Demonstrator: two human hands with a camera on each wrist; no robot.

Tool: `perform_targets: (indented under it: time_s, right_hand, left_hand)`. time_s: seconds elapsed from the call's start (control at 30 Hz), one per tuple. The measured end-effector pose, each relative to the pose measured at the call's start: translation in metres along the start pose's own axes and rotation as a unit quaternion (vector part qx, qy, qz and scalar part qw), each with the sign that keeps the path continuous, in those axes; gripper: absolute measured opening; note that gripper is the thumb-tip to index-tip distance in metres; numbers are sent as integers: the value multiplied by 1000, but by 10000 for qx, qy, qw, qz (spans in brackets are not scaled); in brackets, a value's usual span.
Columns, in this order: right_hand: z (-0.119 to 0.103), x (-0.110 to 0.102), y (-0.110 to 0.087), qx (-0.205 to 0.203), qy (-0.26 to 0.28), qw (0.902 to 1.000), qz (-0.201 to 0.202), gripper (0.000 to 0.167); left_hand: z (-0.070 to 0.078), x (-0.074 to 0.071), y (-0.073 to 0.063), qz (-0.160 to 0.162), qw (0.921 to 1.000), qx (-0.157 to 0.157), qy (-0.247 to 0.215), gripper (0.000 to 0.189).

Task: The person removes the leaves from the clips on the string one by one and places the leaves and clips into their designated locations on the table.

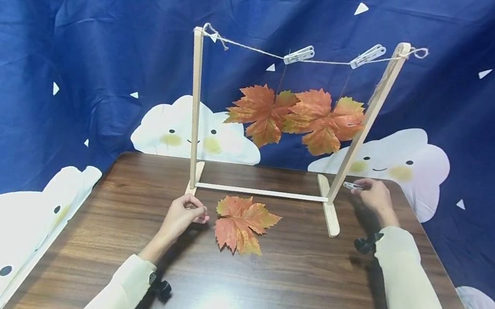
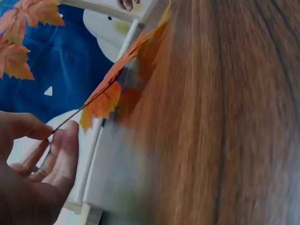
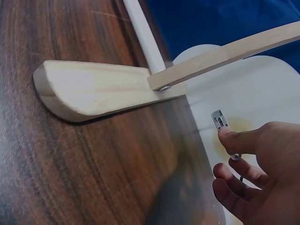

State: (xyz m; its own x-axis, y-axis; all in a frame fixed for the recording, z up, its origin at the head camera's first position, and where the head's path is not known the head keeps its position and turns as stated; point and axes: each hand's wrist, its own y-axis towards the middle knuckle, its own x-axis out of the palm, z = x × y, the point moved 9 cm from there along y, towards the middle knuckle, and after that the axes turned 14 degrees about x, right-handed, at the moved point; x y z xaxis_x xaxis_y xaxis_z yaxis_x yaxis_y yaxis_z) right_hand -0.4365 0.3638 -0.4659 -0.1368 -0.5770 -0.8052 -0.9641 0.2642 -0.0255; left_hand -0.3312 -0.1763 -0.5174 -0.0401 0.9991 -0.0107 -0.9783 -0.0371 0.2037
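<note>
My left hand (image 1: 184, 215) pinches the thin stem of an orange and yellow maple leaf (image 1: 242, 224) between thumb and finger, close over the table; the left wrist view shows the stem (image 2: 70, 117) running from the fingertips to the tilted leaf (image 2: 105, 91). Beyond the frame's right foot, my right hand (image 1: 375, 196) holds a white clothespin (image 1: 352, 186) between thumb and fingers. Two similar leaves (image 1: 259, 114) (image 1: 325, 122) hang by their stems from a string (image 1: 252, 48), each under a white clothespin (image 1: 299, 55) (image 1: 367, 56).
The string is tied between two wooden posts (image 1: 194, 106) (image 1: 369, 123), joined low by a white rod (image 1: 261, 192). Wooden feet (image 1: 331, 220) stand on the brown table (image 1: 286, 290). Behind hangs a blue cloth (image 1: 101, 52) with clouds and triangles.
</note>
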Motion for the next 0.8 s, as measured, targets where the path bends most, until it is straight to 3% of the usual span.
perform_targets:
  time_s: [0.07, 0.13, 0.3, 0.37, 0.53, 0.8]
  right_hand:
    - [2, 1, -2, 12, -64, 10000, -32, 40]
    - [4, 2, -4, 24, -109, 9999, -79, 40]
    - [11, 6, -6, 86, -218, 9996, -172, 41]
    - [13, 7, -7, 135, -268, 9993, -208, 41]
    - [22, 12, -6, 303, -326, 9986, -286, 40]
    - [31, 22, -1, 425, -475, 9969, -468, 41]
  left_hand:
    - [2, -2, 0, -199, 9975, 102, 666, 6]
    - [5, -4, -1, -432, 9886, 230, 1426, 8]
    - [11, -5, -2, -951, 9475, 660, 2981, 6]
    - [12, -4, -3, -1129, 9354, 781, 3260, 7]
    - [11, -1, -6, -1519, 9145, 909, 3637, 7]
    - [14, 5, -7, -1786, 8600, 1367, 4581, 20]
